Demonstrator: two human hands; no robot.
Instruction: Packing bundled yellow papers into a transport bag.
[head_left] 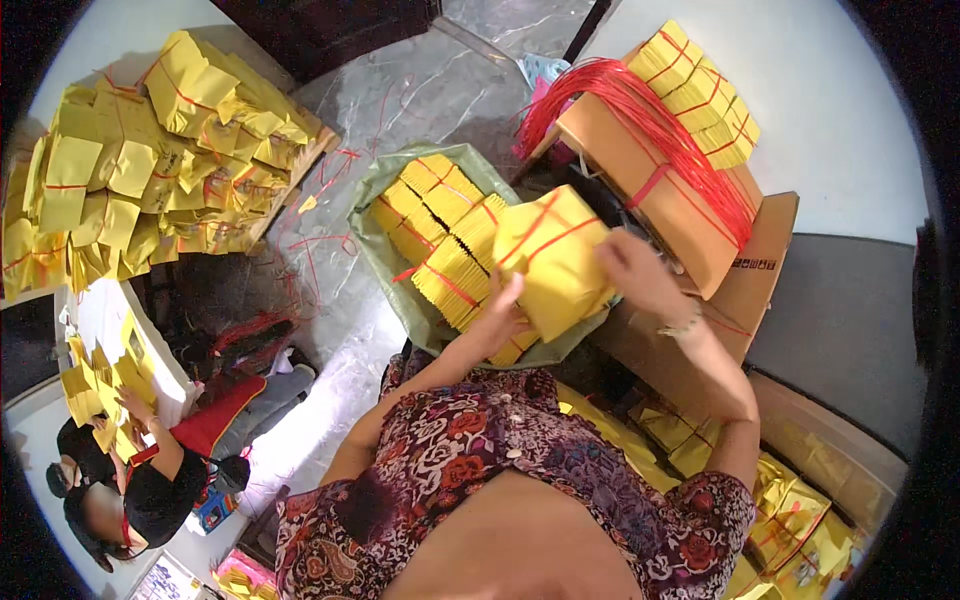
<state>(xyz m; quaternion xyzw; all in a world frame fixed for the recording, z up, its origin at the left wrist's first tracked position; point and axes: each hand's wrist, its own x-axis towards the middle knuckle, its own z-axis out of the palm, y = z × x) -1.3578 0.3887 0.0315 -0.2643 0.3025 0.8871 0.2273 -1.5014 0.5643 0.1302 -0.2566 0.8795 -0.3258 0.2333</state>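
A thick bundle of yellow paper (552, 250), crossed by red ties, is held tilted over the right part of an open pale green sack (385, 172). My left hand (500, 322) grips its lower left edge, thumb on the near side. At its right edge my right hand (640, 268) has its fingers curled against the paper, slightly blurred; part of the grip is hidden. Several more yellow bundles (432, 205) with red ties stand packed side by side in the sack, some covered by the held bundle and my left arm.
Right of the sack, a cardboard box (640, 150) bears long red strips (660, 130) and stacked yellow bundles (700, 95). A large pile of yellow bundles (150, 160) stands at far left. Another person (160, 480) handles yellow paper below it. Red scraps (315, 250) litter the floor.
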